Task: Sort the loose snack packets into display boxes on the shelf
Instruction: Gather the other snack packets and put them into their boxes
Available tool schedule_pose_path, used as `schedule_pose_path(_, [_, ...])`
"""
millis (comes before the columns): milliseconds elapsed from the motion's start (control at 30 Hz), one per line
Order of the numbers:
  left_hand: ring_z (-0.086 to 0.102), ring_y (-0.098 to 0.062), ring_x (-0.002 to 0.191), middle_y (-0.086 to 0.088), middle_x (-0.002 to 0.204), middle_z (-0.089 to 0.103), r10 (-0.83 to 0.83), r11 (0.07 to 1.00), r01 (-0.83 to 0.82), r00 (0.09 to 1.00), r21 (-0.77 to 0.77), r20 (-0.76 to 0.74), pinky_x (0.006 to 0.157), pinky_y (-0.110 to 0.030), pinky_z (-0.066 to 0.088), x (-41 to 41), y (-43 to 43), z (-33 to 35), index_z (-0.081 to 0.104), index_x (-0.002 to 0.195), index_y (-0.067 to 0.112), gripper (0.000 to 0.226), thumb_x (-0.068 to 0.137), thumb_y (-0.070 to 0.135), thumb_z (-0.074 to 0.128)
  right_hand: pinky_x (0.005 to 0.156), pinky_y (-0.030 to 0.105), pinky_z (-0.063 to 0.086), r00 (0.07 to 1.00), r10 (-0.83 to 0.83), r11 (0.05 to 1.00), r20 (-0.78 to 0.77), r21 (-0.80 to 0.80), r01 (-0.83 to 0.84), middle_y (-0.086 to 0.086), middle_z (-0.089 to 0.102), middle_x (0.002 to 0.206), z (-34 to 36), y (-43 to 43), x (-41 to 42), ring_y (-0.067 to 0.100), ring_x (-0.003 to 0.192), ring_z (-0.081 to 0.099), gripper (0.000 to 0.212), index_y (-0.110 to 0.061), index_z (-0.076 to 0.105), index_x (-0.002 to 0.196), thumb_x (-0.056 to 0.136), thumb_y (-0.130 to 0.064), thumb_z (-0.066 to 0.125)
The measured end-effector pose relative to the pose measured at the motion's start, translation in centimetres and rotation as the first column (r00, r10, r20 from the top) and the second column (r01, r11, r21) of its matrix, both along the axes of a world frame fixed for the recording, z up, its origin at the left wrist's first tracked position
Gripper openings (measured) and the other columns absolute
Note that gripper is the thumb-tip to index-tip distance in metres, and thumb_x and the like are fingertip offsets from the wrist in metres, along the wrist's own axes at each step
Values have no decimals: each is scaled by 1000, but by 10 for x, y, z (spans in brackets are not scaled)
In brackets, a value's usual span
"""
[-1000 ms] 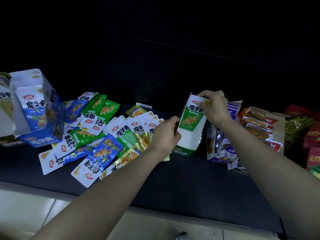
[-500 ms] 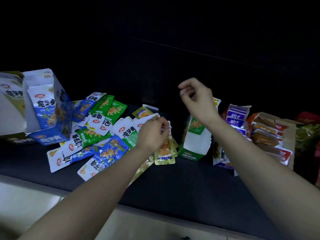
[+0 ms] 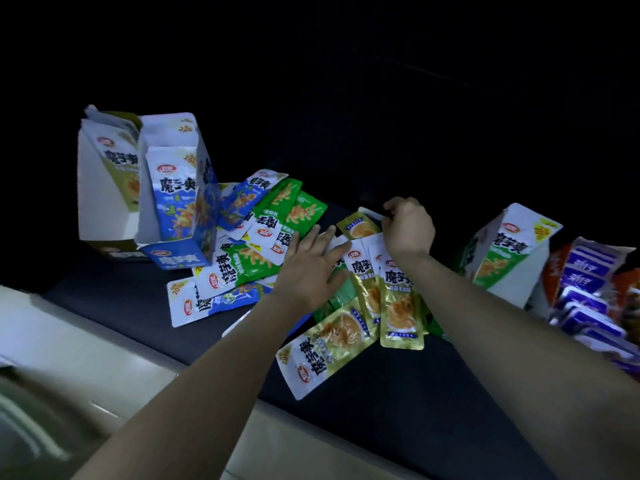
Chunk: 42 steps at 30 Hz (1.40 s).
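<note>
Loose snack packets lie in a heap on the dark shelf [image 3: 398, 403]: green packets [image 3: 298, 213], blue packets [image 3: 221, 299] and gold packets [image 3: 398, 306]. My left hand [image 3: 308, 268] lies flat on the heap with its fingers spread. My right hand [image 3: 408, 226] has curled fingers at the top edge of the gold packets; whether it pinches one is hidden. A blue display box [image 3: 180, 202] stands open at the left. An olive display box [image 3: 107, 181] is beside it. A green display box [image 3: 505, 254] leans at the right.
At the far right are boxes of purple packets [image 3: 585, 289] and orange packets [image 3: 554, 268]. A pale floor [image 3: 69, 341] lies below the shelf's front edge. The back of the shelf is dark.
My right hand came down from the green display box to the gold packets. My left hand let go of the gold packets and spread flat on the heap. The view shifted left.
</note>
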<state>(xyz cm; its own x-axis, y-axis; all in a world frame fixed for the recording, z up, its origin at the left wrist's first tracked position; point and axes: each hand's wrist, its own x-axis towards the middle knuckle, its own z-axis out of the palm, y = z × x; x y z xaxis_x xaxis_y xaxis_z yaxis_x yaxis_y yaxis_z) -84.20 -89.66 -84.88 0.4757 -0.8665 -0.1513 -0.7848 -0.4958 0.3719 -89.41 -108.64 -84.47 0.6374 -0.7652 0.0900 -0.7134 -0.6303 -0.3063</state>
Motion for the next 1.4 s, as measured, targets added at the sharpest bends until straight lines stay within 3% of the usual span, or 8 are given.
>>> schedule_pose_path(200, [2, -21, 150, 2, 163, 13, 5, 994, -7, 1000, -106, -18, 120, -38, -6, 4, 3, -21, 28, 152, 35, 50, 104, 49, 25, 73, 36, 50, 999, -45, 999, 16, 2, 45, 12, 63, 118, -15, 4, -7, 33, 101, 64, 26, -15, 68, 119, 94, -17, 60])
schedule_pose_path(300, [11, -25, 149, -1, 161, 23, 18, 990, -21, 1000, -142, -25, 119, -40, -3, 4, 2, -24, 36, 149, 34, 67, 92, 57, 9, 69, 33, 46, 999, -42, 999, 18, -7, 42, 12, 63, 116, -19, 3, -8, 34, 98, 63, 22, -14, 72, 113, 96, -18, 58])
schedule_pose_path(467, [17, -28, 147, -3, 158, 30, 35, 989, -36, 999, -146, -15, 120, -43, 1, 4, 0, -24, 41, 147, 32, 66, 91, 55, 12, 63, 31, 40, 999, -49, 998, 12, -48, 49, 11, 64, 108, -22, 2, -8, 33, 91, 63, 22, -14, 74, 104, 97, -20, 54])
schedule_pose_path(733, [9, -25, 149, -1, 161, 22, 58, 989, -62, 998, -134, -37, 121, -42, 0, 1, -1, -17, 36, 148, 32, 45, 104, 38, 37, 76, 40, 44, 971, 51, 993, 234, -111, -26, 13, 55, 96, -14, 6, -21, 31, 93, 53, 16, -6, 73, 90, 93, -11, 57])
schedule_pose_path(867, [1, -22, 150, 0, 164, 10, 67, 996, -69, 997, -57, -36, 121, -42, 0, -3, -3, -10, 28, 151, 34, 48, 104, 36, 35, 86, 40, 47, 965, 116, 993, 236, -42, -109, 10, 63, 108, -5, 6, -26, 29, 100, 58, 17, -7, 69, 98, 94, -7, 53])
schedule_pose_path(1033, [0, -22, 150, -1, 164, 6, 66, 997, -67, 996, -27, -66, 121, -40, 2, -3, 3, -1, 25, 152, 34, 49, 104, 38, 34, 85, 39, 53, 990, 34, 999, 139, 21, -38, 10, 64, 124, -2, 6, -26, 29, 113, 59, 35, -10, 59, 130, 95, -12, 58])
schedule_pose_path(1200, [6, -23, 149, -1, 163, 13, 59, 993, -66, 996, -100, -74, 118, -39, 7, 2, 4, -8, 33, 150, 33, 45, 105, 35, 35, 78, 40, 53, 999, 32, 998, -42, -58, -35, 12, 65, 116, -9, 3, -14, 32, 106, 61, 30, -14, 64, 124, 95, -18, 60])
schedule_pose_path(1400, [20, -28, 145, -4, 159, 27, 61, 978, -73, 996, -193, -68, 115, -41, 15, 6, 4, -19, 47, 143, 29, 40, 104, 32, 38, 61, 35, 45, 997, 7, 993, -77, -121, -16, 13, 60, 111, -21, 0, -8, 34, 89, 62, 23, -10, 73, 102, 98, -13, 51])
